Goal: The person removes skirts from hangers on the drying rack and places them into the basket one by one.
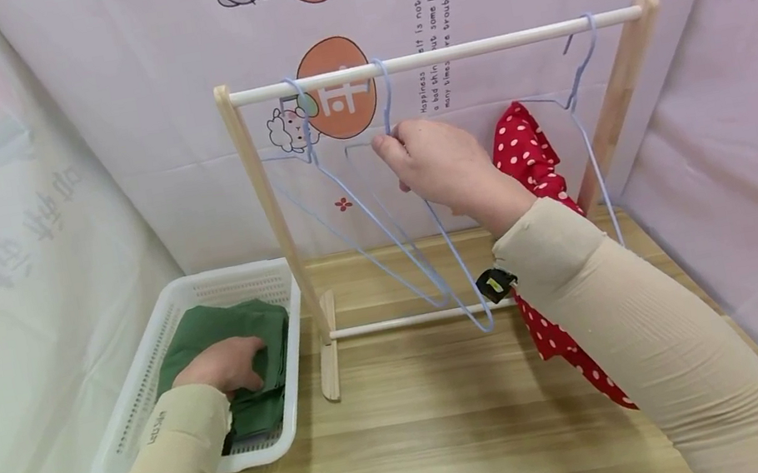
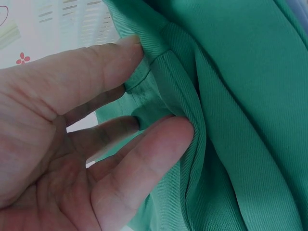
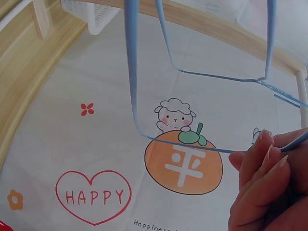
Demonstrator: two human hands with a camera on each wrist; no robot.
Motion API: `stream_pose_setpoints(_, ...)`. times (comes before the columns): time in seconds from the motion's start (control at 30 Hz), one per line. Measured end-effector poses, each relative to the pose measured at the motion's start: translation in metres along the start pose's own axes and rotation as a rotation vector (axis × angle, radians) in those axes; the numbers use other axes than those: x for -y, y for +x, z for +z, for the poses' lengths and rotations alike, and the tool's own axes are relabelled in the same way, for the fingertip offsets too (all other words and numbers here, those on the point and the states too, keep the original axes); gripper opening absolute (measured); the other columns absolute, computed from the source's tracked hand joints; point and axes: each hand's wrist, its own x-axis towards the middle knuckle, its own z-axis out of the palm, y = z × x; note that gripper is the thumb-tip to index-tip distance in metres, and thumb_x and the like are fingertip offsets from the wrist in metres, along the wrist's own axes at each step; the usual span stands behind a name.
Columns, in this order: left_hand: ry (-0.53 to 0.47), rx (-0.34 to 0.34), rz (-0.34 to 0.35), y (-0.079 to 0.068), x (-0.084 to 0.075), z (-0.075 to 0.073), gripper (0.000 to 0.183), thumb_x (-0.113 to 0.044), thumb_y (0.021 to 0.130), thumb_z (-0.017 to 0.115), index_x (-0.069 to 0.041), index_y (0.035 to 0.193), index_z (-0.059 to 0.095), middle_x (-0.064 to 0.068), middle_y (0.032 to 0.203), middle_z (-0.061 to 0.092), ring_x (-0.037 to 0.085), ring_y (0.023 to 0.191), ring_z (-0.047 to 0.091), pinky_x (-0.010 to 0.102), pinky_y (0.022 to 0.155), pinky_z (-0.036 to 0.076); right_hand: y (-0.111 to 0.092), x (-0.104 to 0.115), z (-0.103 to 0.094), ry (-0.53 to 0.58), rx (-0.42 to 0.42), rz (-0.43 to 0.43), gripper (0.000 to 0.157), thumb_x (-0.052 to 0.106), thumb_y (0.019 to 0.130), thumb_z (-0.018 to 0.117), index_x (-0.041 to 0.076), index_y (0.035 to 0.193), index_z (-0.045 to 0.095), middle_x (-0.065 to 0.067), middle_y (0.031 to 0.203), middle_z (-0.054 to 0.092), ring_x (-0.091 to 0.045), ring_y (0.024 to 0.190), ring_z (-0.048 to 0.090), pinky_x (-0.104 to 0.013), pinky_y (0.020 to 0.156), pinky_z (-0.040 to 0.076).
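My left hand reaches into a white plastic basket at the left, over folded green cloth. In the left wrist view the fingers and thumb are spread, their tips touching a hemmed fold of the green fabric. My right hand grips a light blue clothes hanger at its neck, just under the hook. That hanger carries no garment, and its hook is over the top rod of a wooden rack. Blue hanger wire runs into the right fingers in the right wrist view.
Left of the held hanger, another bare blue hanger hangs. Farther right, a red polka-dot garment is on a third hanger, partly behind my right forearm. The rack's wooden foot stands on the table beside the basket. Printed sheets enclose the workspace.
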Motion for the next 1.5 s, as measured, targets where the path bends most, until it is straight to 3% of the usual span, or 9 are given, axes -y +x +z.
stream_pose_setpoints(0.37, -0.007, 0.001, -0.004, -0.002, -0.001, 0.0, 0.072, -0.008, 0.092, 0.075, -0.005, 0.157, 0.043, 0.023, 0.149, 0.052, 0.022, 0.063, 0.064, 0.031, 0.054, 0.051, -0.001, -0.004, -0.001, 0.016, -0.002, -0.013, 0.053, 0.053, 0.111, 0.028, 0.013, 0.102, 0.062, -0.004, 0.086, 0.071, -0.027, 0.076, 0.058, -0.04, 0.072, 0.047)
stream_pose_setpoints(0.63, -0.006, 0.001, -0.007, 0.0, 0.0, 0.001, 0.073, -0.008, 0.092, 0.075, -0.005, 0.157, 0.043, 0.023, 0.149, 0.052, 0.022, 0.063, 0.064, 0.031, 0.054, 0.051, -0.004, -0.006, -0.004, 0.02, 0.0, 0.004, 0.062, 0.062, 0.109, 0.021, 0.015, 0.104, 0.061, -0.003, 0.09, 0.068, -0.028, 0.077, 0.061, -0.041, 0.068, 0.052)
stream_pose_setpoints(0.87, -0.004, 0.001, 0.001, 0.0, 0.0, 0.001, 0.072, -0.007, 0.092, 0.075, -0.004, 0.156, 0.044, 0.024, 0.149, 0.052, 0.021, 0.064, 0.064, 0.031, 0.055, 0.051, -0.011, -0.011, -0.013, -0.003, -0.014, 0.027, 0.061, 0.06, 0.109, 0.027, 0.015, 0.129, 0.063, -0.006, 0.099, 0.07, -0.025, 0.094, 0.064, -0.043, 0.079, 0.052)
stream_pose_setpoints(1.0, 0.005, 0.003, 0.014, 0.001, 0.0, 0.001, 0.072, -0.007, 0.092, 0.075, -0.002, 0.156, 0.044, 0.025, 0.15, 0.051, 0.022, 0.064, 0.064, 0.031, 0.055, 0.051, -0.016, -0.015, -0.021, -0.015, -0.054, 0.038, 0.061, 0.059, 0.109, 0.03, 0.012, 0.128, 0.064, -0.008, 0.1, 0.069, -0.027, 0.093, 0.063, -0.045, 0.082, 0.05)
stream_pose_setpoints(1.27, 0.011, 0.0, 0.026, 0.001, 0.001, 0.002, 0.072, -0.006, 0.091, 0.075, -0.001, 0.155, 0.043, 0.026, 0.148, 0.052, 0.021, 0.064, 0.063, 0.031, 0.054, 0.051, -0.026, -0.025, -0.042, -0.042, -0.124, 0.066, 0.064, 0.058, 0.108, 0.035, 0.012, 0.145, 0.06, -0.01, 0.122, 0.071, -0.03, 0.111, 0.062, -0.051, 0.096, 0.048)
stream_pose_setpoints(1.5, 0.011, 0.001, 0.018, 0.002, 0.001, 0.003, 0.071, -0.007, 0.092, 0.075, -0.002, 0.155, 0.044, 0.025, 0.146, 0.053, 0.021, 0.064, 0.064, 0.03, 0.054, 0.051, -0.039, -0.037, -0.062, -0.059, -0.121, 0.139, 0.059, 0.051, 0.109, 0.039, 0.012, 0.152, 0.052, -0.013, 0.14, 0.066, -0.035, 0.126, 0.06, -0.058, 0.105, 0.045)
